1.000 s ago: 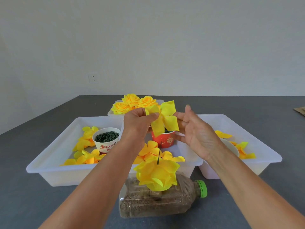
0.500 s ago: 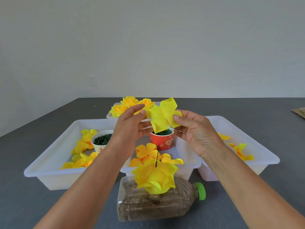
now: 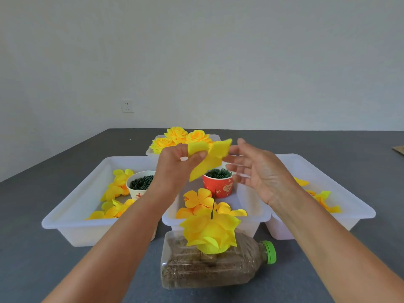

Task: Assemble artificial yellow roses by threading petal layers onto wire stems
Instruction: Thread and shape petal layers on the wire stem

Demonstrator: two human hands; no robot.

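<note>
- Above the middle bin, the left hand (image 3: 178, 166) is pinching a yellow petal layer (image 3: 208, 159) between thumb and curled fingers, holding it up over the red paper cup (image 3: 218, 186).
- Just right of it, the right hand (image 3: 259, 171) is hovering with its fingers spread and straight, clamped on nothing; whether the fingertips are brushing the layer's edge cannot be told.
- Nearer, the half-built rose (image 3: 209, 231) is sitting on its dark wire stem (image 3: 212, 205), which is standing upright out of a grit-filled plastic bottle (image 3: 215, 265) lying on its side with a green cap (image 3: 270, 252).
- To do this step well, I judge the layer should be flattened first, its centre hole found, then lowered straight over the wire tip, with the free hand steadying the bloom so the stem is not bending or tipping.
- The soft petals will likely be crumpling if gripped hard; a light pinch near the centre seems best.
- Writing: the red cup is showing a pale heart motif with characters too small to read; the white cup (image 3: 140, 186) of dark green pieces in the left bin (image 3: 72, 217) is carrying red characters, partly hidden by the forearm and not legible.
</note>
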